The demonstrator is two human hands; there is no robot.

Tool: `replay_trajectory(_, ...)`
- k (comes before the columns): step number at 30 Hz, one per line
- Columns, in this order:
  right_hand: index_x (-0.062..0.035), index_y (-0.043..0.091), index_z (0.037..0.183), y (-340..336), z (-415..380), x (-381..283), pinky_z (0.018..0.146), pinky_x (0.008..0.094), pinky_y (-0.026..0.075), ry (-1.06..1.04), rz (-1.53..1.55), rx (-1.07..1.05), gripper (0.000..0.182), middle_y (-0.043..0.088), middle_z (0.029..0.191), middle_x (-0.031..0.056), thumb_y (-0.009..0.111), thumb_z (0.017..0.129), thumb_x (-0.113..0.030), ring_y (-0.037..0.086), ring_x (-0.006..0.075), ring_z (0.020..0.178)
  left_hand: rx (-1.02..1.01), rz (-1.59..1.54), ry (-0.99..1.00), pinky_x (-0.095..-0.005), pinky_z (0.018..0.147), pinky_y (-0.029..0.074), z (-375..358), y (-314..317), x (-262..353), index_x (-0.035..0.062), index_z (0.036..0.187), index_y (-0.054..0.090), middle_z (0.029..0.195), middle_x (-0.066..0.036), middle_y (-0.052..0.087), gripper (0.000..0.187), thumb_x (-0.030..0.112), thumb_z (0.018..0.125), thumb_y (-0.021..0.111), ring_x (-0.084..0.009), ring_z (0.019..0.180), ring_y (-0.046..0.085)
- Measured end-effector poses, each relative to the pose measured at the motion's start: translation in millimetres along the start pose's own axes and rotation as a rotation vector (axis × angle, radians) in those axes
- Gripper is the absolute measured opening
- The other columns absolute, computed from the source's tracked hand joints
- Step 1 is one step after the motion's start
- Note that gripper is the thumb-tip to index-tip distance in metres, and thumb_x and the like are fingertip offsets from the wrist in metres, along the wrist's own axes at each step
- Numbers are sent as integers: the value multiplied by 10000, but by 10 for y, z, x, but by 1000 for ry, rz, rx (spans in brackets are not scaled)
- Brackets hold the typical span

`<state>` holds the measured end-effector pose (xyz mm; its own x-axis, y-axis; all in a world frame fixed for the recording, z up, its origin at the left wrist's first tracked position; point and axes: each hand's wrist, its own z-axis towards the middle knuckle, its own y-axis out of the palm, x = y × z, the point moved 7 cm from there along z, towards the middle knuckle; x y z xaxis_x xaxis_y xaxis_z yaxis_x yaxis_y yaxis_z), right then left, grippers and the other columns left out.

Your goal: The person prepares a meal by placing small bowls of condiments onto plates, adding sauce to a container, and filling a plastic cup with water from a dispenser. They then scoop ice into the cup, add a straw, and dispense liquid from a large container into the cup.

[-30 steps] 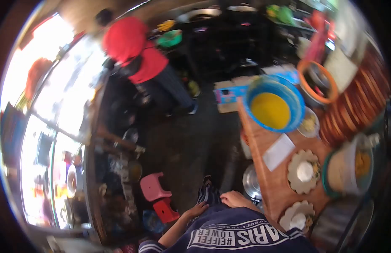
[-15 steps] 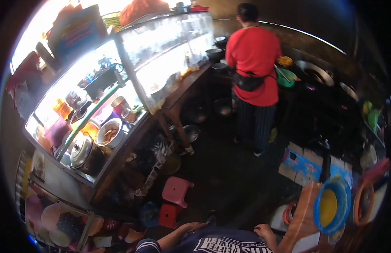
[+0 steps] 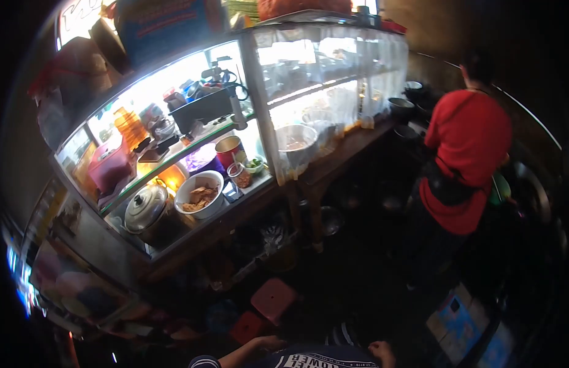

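Note:
My left hand (image 3: 267,342) hangs low in front of my dark printed shirt (image 3: 318,360), fingers loosely stretched, with nothing seen in it. Nearest to it are a pink plastic stool (image 3: 274,300) and a red stool (image 3: 246,327) on the floor. At the shirt's other side my right hand (image 3: 381,352) is loosely curled, and no object shows in it. Ahead on the left stands a lit glass display case (image 3: 253,92). On its lower shelf are a lidded metal pot (image 3: 146,208), a white bowl (image 3: 199,195) of brown food and a small jar (image 3: 240,176).
A person in a red shirt (image 3: 471,132) stands at the right by the cooking area, back turned. Dark pans (image 3: 402,107) sit beyond the case's far end. Flattened cardboard (image 3: 459,325) lies on the floor at the lower right. Bowls (image 3: 330,221) lie under the counter.
My view has swung left, so the case and the person in red sit farther right. The blue basin has left the view. Both my hands stay low by my body.

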<state>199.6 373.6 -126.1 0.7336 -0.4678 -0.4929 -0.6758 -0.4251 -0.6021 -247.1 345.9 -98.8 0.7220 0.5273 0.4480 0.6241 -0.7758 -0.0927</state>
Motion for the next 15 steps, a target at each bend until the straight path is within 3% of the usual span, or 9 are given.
replay_trajectory(2, -106, 712, 1052, -183, 351, -92, 761, 336, 541, -2, -152, -60, 276, 723, 913, 88, 680, 818, -249, 697, 216, 810, 100, -59, 99, -363, 776, 481, 87, -133, 261, 39, 1067, 640, 918, -94, 620, 454, 431, 937, 452, -207, 821, 574)
replay_trajectory(4, -124, 723, 1026, -334, 789, -46, 866, 364, 517, -13, -104, -85, 302, 705, 982, 123, 706, 778, -296, 674, 275, 941, 235, -124, 152, -342, 749, 485, 94, -336, 624, 28, 1066, 640, 917, -99, 628, 429, 400, 933, 470, -184, 806, 571)
replay_trajectory(7, -116, 725, 1018, -925, 1292, -445, 873, 362, 515, -65, -258, -161, 307, 702, 992, 128, 707, 771, -298, 669, 280, 958, 448, -279, 119, -350, 769, 487, 315, -574, 968, 24, 1063, 637, 931, -105, 637, 420, 392, 929, 484, -192, 841, 586)
replay_trajectory(8, -116, 725, 1025, -1056, 1581, -487, 807, 337, 532, -72, -265, -152, 273, 722, 924, 90, 695, 797, -263, 694, 224, 869, 463, -290, 108, -350, 769, 487, 367, -646, 1106, 24, 1063, 637, 931, -105, 637, 420, 392, 929, 484, -192, 841, 586)
replay_trajectory(9, -116, 724, 1027, -1225, 1792, -630, 822, 342, 529, -112, -224, -162, 277, 719, 931, 101, 693, 798, -269, 692, 234, 887, 422, -341, 150, -361, 803, 483, 449, -708, 1285, 24, 1072, 635, 951, -111, 643, 421, 393, 924, 495, -202, 888, 593)
replay_trajectory(11, -112, 723, 1026, -1674, 2206, -1167, 840, 356, 526, -248, -272, -124, 280, 714, 949, 116, 686, 799, -271, 687, 253, 910, 375, -354, 272, -375, 838, 478, 687, -940, 1571, 29, 1090, 629, 973, -115, 649, 421, 396, 920, 512, -213, 933, 600)
replay_trajectory(12, -108, 723, 1024, -1847, 2358, -1438, 845, 364, 525, -339, -360, -91, 279, 711, 960, 120, 680, 799, -266, 685, 262, 916, 456, -464, 289, -373, 815, 478, 877, -1021, 1585, 39, 1092, 627, 972, -114, 649, 417, 404, 925, 511, -199, 884, 594)
replay_trajectory(14, -100, 716, 1031, -2081, 2698, -1907, 874, 376, 515, -399, -584, -120, 287, 703, 989, 126, 677, 790, -252, 674, 280, 949, 603, -354, 378, -376, 749, 481, 1010, -1264, 1664, 34, 1046, 623, 897, -94, 637, 397, 399, 933, 515, -191, 808, 582)
replay_trajectory(15, -91, 714, 1025, -2217, 2790, -2179, 880, 381, 511, -444, -550, -91, 288, 698, 997, 136, 677, 786, -246, 668, 293, 960, 639, -384, 368, -369, 722, 481, 817, -1343, 1846, 33, 1029, 622, 868, -86, 628, 376, 382, 938, 516, -183, 790, 580)
